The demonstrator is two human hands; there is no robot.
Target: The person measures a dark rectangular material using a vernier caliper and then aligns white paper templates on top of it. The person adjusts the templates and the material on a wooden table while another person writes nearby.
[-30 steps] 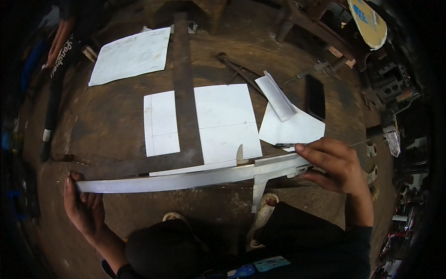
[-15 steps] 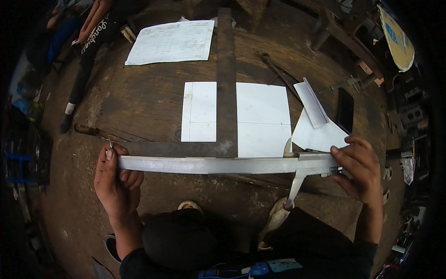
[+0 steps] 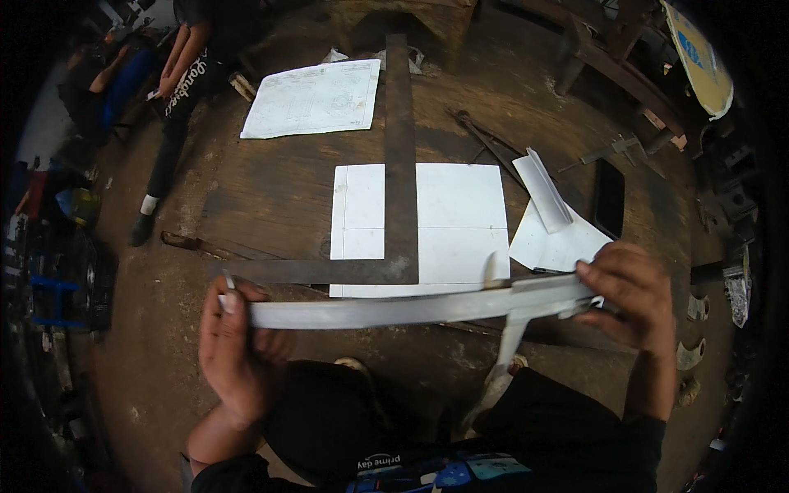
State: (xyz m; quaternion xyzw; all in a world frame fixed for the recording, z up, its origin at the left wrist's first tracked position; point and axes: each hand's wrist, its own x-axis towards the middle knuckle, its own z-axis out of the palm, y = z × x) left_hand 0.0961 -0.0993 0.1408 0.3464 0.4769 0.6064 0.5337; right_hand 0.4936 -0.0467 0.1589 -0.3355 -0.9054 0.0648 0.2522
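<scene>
I hold a long steel vernier caliper [image 3: 411, 309] level across the near edge of a worn wooden table [image 3: 263, 197]. My left hand [image 3: 238, 349] grips the caliper's left end between thumb and fingers. My right hand [image 3: 634, 294] is closed on its sliding jaw end, whose long jaw [image 3: 503, 361] points down toward me. Just beyond the caliper lies a white sheet [image 3: 448, 226] with thin pencil lines. A dark steel framing square [image 3: 399, 172] rests on the sheet, its short arm running left along the sheet's near edge.
A printed drawing sheet [image 3: 316, 97] lies at the far left of the table. Folded white paper pieces [image 3: 551, 222] and a black phone [image 3: 609, 198] sit to the right. Metal dividers [image 3: 485, 140] lie behind the sheet. A seated person [image 3: 185, 74] is at the upper left. Scrap clutters the right side.
My left hand has slid inward along the caliper, from the far left tip toward the middle left. The view has shifted so the sheet and square sit more central.
</scene>
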